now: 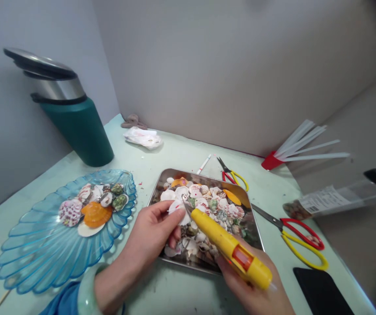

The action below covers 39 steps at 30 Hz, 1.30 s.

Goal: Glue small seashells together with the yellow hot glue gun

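Between the thumb and fingers of my left hand (155, 227) is a white seashell (177, 215), held over the near left part of a metal tray (260, 238). My right hand (253, 280) is wrapped round a yellow hot glue gun (220, 236). Its metal nozzle (187, 204) points at the shell, at or very near its surface; I cannot tell whether they touch. Many mixed shells (207, 205) fill the tray below, partly hidden by my hands. On the left, a blue shell-shaped glass dish (53, 258) holds an orange scallop shell (96, 214) and several other shells.
A green flask (79, 127) stands at the back left, near a white crumpled bundle (142, 138). Small scissors (232, 174) and a pen (204, 164) lie behind the tray. Large scissors (293, 232), a black phone-like slab (322, 288) and a red cup (271, 161) of glue sticks are right.
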Tool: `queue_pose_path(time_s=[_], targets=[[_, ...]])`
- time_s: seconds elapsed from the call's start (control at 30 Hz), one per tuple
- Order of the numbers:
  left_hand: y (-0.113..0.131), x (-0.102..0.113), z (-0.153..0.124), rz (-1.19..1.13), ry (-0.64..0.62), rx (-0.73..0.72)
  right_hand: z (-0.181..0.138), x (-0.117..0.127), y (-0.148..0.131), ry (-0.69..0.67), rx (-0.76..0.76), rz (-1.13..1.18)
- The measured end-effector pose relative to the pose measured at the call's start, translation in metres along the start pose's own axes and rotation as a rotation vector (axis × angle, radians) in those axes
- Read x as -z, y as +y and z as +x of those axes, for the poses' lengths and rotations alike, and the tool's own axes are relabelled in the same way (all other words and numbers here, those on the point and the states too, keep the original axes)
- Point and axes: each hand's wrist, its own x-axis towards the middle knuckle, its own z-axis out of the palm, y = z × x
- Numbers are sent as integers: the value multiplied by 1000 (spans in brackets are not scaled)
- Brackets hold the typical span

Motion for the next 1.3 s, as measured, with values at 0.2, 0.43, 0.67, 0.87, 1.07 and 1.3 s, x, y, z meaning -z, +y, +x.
queue_pose_path(time_s=[0.2, 0.43, 0.67, 0.87, 1.07, 1.3], targets=[[2, -2, -2, 25, -25, -4, -3, -4, 2, 79, -83, -4], [3, -1, -2, -28, -6, -7, -2, -1, 3, 111, -91, -6], [1, 0, -1, -170, 17, -3, 3, 4, -5, 47, -149, 60], [-1, 1, -1, -297, 23, -35, -7, 0, 10, 103, -196, 41], [0, 2, 0, -312, 29, -40, -11, 0, 17, 85, -181, -3], [1, 2, -2, -293, 0, -14, -8, 0, 14, 76, -151, -19]])
